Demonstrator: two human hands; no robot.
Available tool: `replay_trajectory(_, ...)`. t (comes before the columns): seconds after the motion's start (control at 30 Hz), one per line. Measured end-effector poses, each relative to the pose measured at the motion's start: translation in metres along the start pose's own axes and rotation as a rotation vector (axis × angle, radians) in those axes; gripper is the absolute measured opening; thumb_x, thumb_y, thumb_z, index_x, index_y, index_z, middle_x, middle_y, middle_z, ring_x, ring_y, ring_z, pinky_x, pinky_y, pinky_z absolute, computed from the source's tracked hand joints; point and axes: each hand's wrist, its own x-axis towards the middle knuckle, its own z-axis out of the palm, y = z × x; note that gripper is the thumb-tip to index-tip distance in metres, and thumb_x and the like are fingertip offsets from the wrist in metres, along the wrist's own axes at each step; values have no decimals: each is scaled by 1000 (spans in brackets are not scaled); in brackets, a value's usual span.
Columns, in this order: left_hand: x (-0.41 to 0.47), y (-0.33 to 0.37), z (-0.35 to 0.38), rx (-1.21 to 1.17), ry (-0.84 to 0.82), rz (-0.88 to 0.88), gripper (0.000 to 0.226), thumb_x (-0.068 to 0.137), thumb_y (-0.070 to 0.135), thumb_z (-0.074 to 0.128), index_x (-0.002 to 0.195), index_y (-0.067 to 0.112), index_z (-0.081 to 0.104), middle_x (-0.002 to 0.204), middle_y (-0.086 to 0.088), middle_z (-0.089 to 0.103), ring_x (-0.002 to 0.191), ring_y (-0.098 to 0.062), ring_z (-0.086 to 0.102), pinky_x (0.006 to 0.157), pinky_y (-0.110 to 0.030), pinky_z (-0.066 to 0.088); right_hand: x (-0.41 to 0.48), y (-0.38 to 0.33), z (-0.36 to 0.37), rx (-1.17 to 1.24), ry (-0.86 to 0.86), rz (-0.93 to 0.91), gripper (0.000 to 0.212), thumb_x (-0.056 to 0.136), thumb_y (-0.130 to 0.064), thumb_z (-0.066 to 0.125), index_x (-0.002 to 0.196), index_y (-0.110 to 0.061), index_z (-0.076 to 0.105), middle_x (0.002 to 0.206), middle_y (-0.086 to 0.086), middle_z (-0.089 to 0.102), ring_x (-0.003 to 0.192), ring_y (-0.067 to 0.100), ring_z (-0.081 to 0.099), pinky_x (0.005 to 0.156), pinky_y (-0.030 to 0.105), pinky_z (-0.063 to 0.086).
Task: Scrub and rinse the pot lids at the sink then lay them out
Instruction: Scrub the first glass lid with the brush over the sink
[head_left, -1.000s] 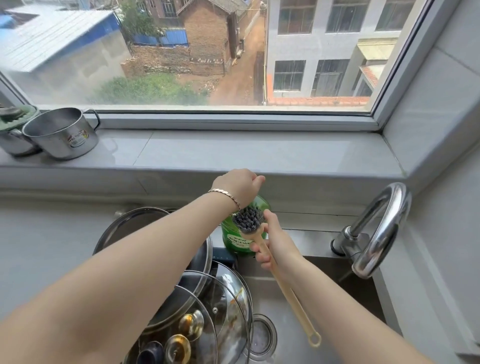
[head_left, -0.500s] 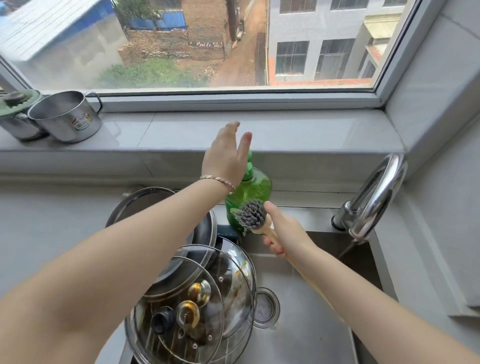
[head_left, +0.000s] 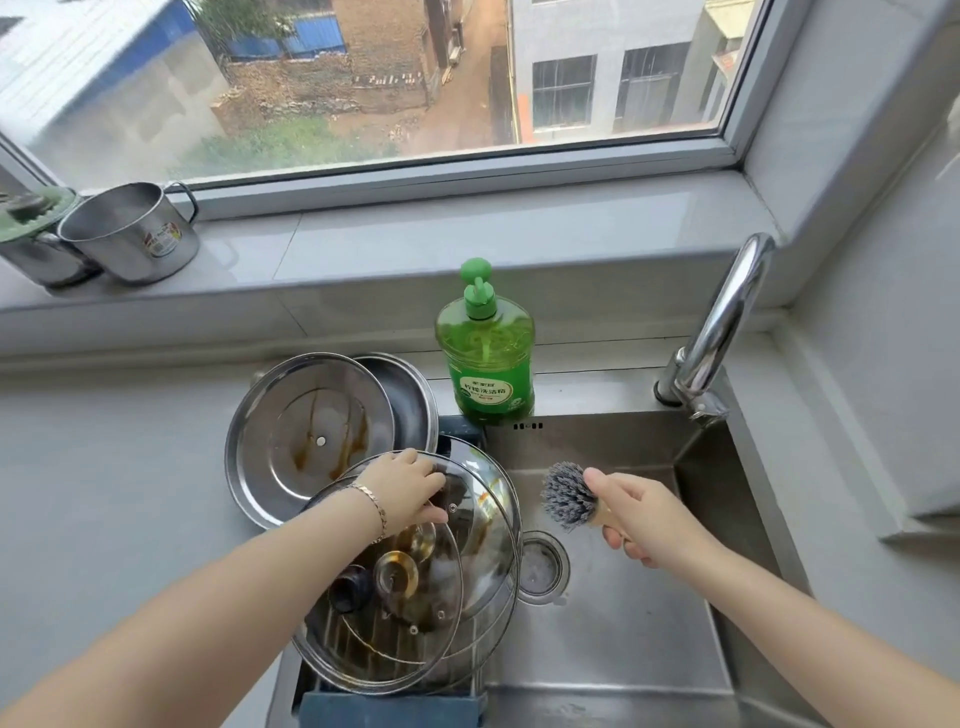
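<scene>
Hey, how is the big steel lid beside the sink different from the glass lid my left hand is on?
The steel lid is opaque; the glass lid is see-through with a metal rim. The steel lid lies beside the sink, brown streaks across it, with no hand on it; the glass lid tops a stack at the sink's left side, and the left hand holds its far rim. Both are round and stained brown.

Glass lids (head_left: 390, 652) stacked (stained); steel lid (head_left: 306, 431) upturned
</scene>
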Motion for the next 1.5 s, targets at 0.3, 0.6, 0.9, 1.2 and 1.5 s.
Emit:
replay_trajectory(0.3,-26,-23,-6,-221,-206,89,57,90,59,36,102,10,63,108,-3,55,102,-17,47,86,-31,44,-14,11,2,13,-11,36,34,93,-51,43,74,-25,56,52,-3,50,37,9,34,39,15,25)
replay_trajectory(0.6,-95,-33,-38,-573,-227,-107,42,93,50,40,70,16,44,60,1,60,45,-1,54,49,-9,38,-24,5,6,-51,-9,-111,49,94,-52,39,73,-11,55,50,-5,49,37,1,36,49,20,30)
replay_trajectory(0.9,-103,19,-89,-1165,75,-266,47,93,46,42,75,11,66,48,-2,60,45,-10,61,67,-25,53,-43,-6,-6,-136,133,-324,41,95,-47,39,135,-43,41,82,-21,50,74,-2,45,79,23,36)
replay_trajectory(1.2,-69,131,-88,-1786,291,-468,52,97,46,34,76,3,56,69,-14,63,44,-18,62,45,-26,54,-71,9,7,-434,354,-630,46,82,-38,63,126,-38,52,120,-15,54,95,7,60,78,26,51)
replay_trajectory(1.5,-83,171,-101,-2019,435,-417,48,99,39,31,80,0,51,53,-9,65,36,-15,53,42,-22,45,-63,2,-16,-160,355,-469,49,77,-31,72,124,-36,58,101,-25,62,67,0,55,70,17,42)
